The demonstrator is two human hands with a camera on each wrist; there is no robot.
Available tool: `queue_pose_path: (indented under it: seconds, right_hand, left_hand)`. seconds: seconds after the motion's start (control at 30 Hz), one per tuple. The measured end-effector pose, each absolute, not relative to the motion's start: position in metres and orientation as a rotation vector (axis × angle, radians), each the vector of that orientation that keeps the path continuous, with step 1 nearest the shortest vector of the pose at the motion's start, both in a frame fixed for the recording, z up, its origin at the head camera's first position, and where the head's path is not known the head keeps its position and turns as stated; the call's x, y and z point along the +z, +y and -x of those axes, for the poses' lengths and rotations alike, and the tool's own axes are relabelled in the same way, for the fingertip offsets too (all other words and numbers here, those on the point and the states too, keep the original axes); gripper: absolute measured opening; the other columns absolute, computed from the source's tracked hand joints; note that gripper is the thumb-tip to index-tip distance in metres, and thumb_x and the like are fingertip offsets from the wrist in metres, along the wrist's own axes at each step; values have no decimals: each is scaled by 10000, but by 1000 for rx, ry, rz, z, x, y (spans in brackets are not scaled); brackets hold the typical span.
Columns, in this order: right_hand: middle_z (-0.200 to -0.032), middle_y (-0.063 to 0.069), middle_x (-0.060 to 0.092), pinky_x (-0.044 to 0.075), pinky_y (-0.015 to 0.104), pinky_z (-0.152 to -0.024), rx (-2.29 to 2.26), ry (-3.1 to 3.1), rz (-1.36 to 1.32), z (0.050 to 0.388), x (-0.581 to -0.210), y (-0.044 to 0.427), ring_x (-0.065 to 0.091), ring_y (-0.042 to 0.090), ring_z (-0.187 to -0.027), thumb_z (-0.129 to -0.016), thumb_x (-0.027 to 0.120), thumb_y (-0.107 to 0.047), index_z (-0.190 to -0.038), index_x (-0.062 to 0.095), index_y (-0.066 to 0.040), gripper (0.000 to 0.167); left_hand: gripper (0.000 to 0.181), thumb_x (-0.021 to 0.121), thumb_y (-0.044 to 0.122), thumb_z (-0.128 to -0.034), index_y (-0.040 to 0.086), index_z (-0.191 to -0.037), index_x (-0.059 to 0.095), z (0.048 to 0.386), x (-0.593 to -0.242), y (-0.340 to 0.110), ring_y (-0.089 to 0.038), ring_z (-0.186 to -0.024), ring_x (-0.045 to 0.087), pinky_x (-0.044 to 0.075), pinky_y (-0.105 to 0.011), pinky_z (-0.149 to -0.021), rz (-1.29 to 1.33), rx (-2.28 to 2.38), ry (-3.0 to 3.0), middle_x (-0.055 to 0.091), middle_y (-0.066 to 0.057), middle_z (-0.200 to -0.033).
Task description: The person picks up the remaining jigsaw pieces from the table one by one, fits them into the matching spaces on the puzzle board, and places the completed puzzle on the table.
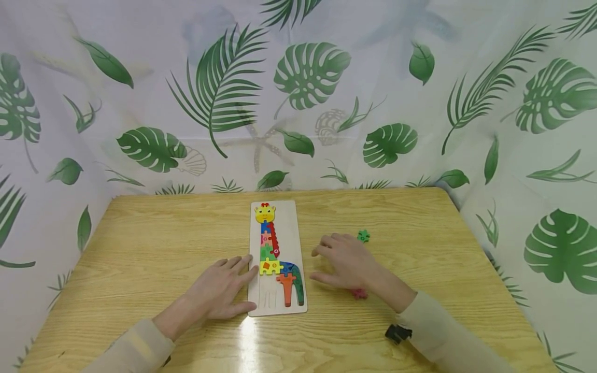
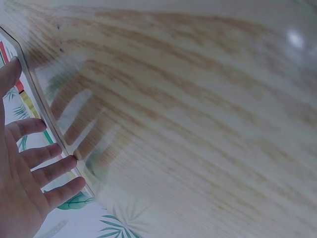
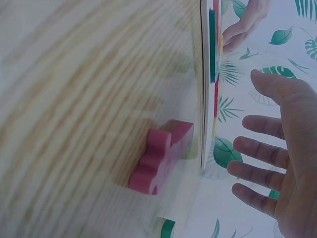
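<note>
A pale wooden puzzle board [image 1: 285, 223] lies on the table, with a giraffe of colourful pieces fitted in it. Its yellow head [image 1: 265, 213] is at the far end, and an orange leg piece [image 1: 287, 290] sits near the close end. My left hand [image 1: 219, 290] rests at the board's left edge, fingers spread and touching the rim. Over the table to the board's right, my right hand [image 1: 342, 264] hovers with relaxed fingers and holds nothing. Close by it lie a pink puzzle piece [image 3: 161, 158], partly hidden by the arm in the head view, and a green piece [image 1: 363, 236].
The wood-grain table [image 1: 154, 228] is backed by a white curtain [image 1: 336, 145] with green leaf prints, which also hangs along both sides. A small black object [image 1: 398, 333] shows at the right sleeve.
</note>
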State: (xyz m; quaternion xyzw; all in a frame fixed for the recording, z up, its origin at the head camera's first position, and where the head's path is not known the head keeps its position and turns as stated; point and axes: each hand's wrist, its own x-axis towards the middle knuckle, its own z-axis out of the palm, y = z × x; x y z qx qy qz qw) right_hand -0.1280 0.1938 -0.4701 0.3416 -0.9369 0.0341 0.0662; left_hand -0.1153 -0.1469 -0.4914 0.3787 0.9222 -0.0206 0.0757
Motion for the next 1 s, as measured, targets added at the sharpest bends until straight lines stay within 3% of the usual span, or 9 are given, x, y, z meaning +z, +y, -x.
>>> queue_pose_path:
  seconds: [0.37,1.0]
  right_hand:
    - [-1034,-15,719,590,369,-805,113,-2776,-997,119,-472,208,666,185,-921,-909,750,-577,-1108,769,-197,430]
    - [-978,-51,703,594,391,-820,104,-2777,-964,101,-481,235,661,163,-887,-880,803,-514,-1061,776,-218,348]
  left_hand:
    - [819,538,708,-978,144,-1572,509,115,-490,-147,-387,-1451,547,506,-535,-1171,-1140,-72,2771,474,-176,-1645]
    - [810,535,699,-986,134,-1566,514,116,-490,-148,-392,-1450,550,507,-532,-1171,-1164,-85,2773,480,-182,-1638]
